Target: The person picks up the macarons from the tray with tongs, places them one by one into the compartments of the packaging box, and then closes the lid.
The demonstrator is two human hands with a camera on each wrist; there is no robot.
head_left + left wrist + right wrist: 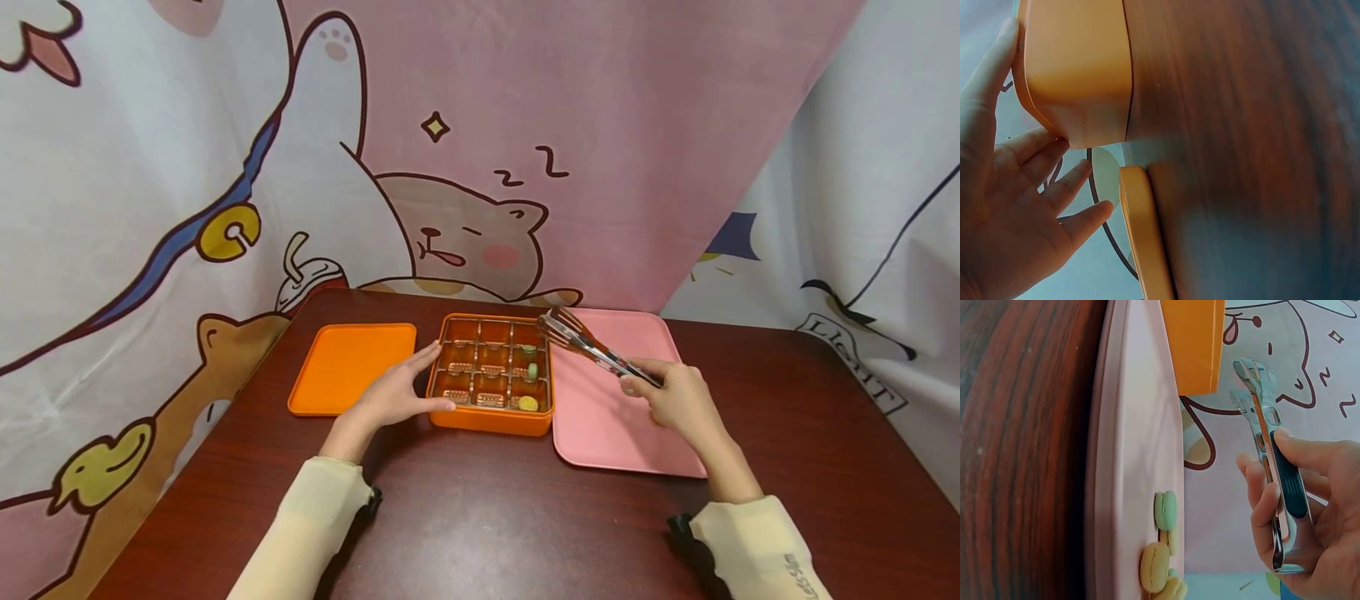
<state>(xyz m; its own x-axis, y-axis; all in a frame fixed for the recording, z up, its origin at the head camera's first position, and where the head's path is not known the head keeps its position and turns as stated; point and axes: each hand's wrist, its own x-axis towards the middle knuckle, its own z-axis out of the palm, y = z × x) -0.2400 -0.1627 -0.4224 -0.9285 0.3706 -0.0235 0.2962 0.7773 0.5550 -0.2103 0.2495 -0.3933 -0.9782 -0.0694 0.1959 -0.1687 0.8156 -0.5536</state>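
An orange box [487,420] stands mid-table, with a clear insert dividing it into several compartments. Its right column holds a yellow macaron [528,403] at the front and green macarons [532,372] behind it. My left hand [396,395] touches the box's left side, thumb along the front rim and fingers spread fairly straight. My right hand [671,395] grips metal tongs [592,346] with dark handle pads. Their slotted heads hover by the box's right rim, slightly apart, nothing visible between them. In the right wrist view, a green macaron [1165,510] and a yellow macaron [1155,567] lie on the pink tray [1138,444].
Left of the box lies a flat orange lid [352,367]. The pink tray [600,425] lies right against the box. A patterned curtain [600,100] hangs behind the dark wooden table [480,508].
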